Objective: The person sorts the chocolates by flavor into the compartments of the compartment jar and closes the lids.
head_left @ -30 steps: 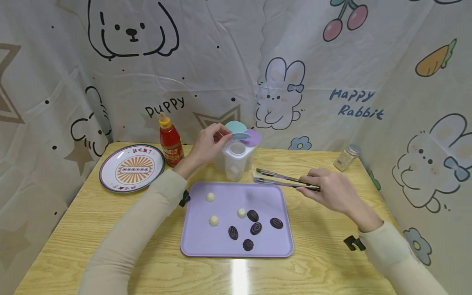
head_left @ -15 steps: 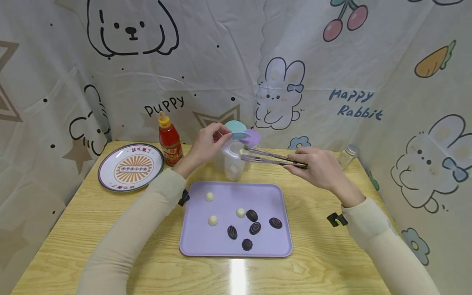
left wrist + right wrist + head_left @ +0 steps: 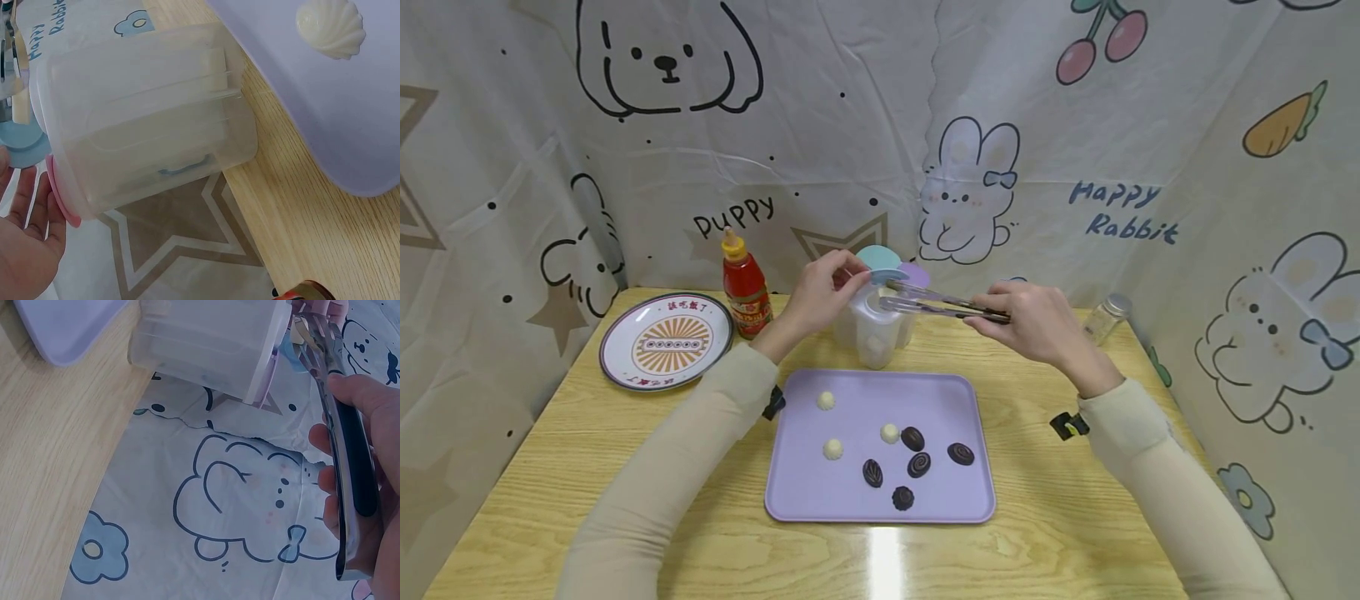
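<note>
My left hand (image 3: 850, 273) pinches the blue lid flap (image 3: 887, 275) of a translucent multi-compartment container (image 3: 876, 329) behind the purple tray (image 3: 940, 400). My right hand (image 3: 1000, 312) grips metal tongs (image 3: 936, 304), whose tips hover over the container's open top. In the left wrist view a pale piece (image 3: 20, 114) shows between the tong tips beside the container (image 3: 150, 125). In the right wrist view the tongs (image 3: 347, 456) reach toward the container (image 3: 206, 344). White chocolates (image 3: 832, 448) and several dark chocolates (image 3: 919, 463) lie on the tray.
A patterned plate (image 3: 666, 340) lies at the back left with a red sauce bottle (image 3: 745, 287) beside it. A small shaker jar (image 3: 1105, 318) stands at the back right. Printed cloth walls close in three sides of the wooden table.
My right hand has lifted the tongs from beside the tray's far right corner up and left, over the container's opening. The left hand kept hold of the lid.
</note>
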The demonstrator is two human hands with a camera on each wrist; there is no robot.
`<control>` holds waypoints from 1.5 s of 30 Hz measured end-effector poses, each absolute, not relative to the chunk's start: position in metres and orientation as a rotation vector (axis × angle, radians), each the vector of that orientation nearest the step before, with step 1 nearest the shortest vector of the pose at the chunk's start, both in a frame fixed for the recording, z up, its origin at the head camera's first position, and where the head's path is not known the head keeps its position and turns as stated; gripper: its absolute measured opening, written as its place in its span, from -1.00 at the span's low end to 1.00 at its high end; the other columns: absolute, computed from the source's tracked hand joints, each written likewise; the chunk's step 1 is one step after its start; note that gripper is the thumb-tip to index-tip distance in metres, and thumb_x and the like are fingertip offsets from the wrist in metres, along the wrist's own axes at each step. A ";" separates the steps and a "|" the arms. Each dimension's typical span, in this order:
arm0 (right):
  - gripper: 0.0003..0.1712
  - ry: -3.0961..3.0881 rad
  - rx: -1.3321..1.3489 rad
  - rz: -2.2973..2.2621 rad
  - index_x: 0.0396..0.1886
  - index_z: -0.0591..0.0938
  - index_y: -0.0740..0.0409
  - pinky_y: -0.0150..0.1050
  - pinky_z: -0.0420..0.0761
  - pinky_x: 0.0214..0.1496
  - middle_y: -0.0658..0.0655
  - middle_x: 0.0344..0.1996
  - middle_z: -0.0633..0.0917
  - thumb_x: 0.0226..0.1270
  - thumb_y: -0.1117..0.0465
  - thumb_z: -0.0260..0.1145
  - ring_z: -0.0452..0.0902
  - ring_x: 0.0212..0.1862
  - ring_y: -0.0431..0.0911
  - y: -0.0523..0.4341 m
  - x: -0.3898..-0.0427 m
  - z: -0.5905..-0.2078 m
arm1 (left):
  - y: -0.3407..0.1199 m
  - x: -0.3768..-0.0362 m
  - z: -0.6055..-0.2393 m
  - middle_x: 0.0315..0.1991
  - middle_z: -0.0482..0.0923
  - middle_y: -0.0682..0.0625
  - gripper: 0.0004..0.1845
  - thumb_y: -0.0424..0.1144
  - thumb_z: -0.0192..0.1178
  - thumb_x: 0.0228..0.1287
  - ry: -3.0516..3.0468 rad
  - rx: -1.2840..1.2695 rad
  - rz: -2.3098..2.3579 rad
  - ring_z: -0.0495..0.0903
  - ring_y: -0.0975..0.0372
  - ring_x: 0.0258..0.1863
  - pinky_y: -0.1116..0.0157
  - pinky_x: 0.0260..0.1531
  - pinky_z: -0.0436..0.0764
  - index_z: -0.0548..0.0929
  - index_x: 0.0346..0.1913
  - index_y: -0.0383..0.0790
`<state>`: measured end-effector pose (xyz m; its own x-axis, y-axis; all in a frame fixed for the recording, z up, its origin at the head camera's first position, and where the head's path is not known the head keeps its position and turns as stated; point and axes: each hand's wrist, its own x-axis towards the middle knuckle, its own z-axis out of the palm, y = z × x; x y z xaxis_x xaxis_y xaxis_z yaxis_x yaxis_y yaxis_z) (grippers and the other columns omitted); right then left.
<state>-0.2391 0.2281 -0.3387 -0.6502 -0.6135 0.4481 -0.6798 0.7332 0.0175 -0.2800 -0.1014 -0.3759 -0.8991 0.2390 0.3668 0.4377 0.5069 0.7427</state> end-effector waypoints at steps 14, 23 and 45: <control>-0.64 -2.631 0.924 0.223 -0.01 0.86 0.05 -0.22 0.46 -0.51 0.10 -0.22 0.85 0.36 -0.06 0.51 0.55 -0.49 -0.11 0.224 -0.248 -0.336 | -0.102 -0.282 -0.377 -0.05 0.71 -0.16 -0.82 -0.21 0.24 0.56 -2.528 -0.578 -1.329 0.65 0.07 -0.13 0.23 -0.05 0.63 0.69 0.00 -0.27; -0.61 -2.617 0.941 0.206 0.00 0.85 0.06 -0.23 0.43 -0.49 0.07 -0.29 0.81 0.29 -0.05 0.56 0.51 -0.49 -0.12 0.230 -0.240 -0.334 | -0.102 -0.280 -0.376 -0.06 0.71 -0.15 -0.82 -0.20 0.24 0.57 -2.526 -0.580 -1.328 0.65 0.08 -0.15 0.24 -0.08 0.63 0.69 0.00 -0.26; -0.73 -2.555 1.252 0.044 -0.26 0.85 -0.06 -0.42 0.45 -0.48 -0.12 -0.47 0.69 0.13 -0.06 0.65 0.42 -0.49 -0.34 0.252 -0.179 -0.357 | -0.102 -0.280 -0.376 -0.06 0.71 -0.16 -0.81 -0.21 0.24 0.56 -2.526 -0.568 -1.347 0.64 0.08 -0.15 0.28 -0.10 0.60 0.69 0.00 -0.27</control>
<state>-0.1792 0.2521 -0.3571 -0.5777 -0.7685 0.2749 -0.7775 0.6207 0.1014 -0.2801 -0.1020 -0.3762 -0.9005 0.2305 0.3687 0.4346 0.5043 0.7462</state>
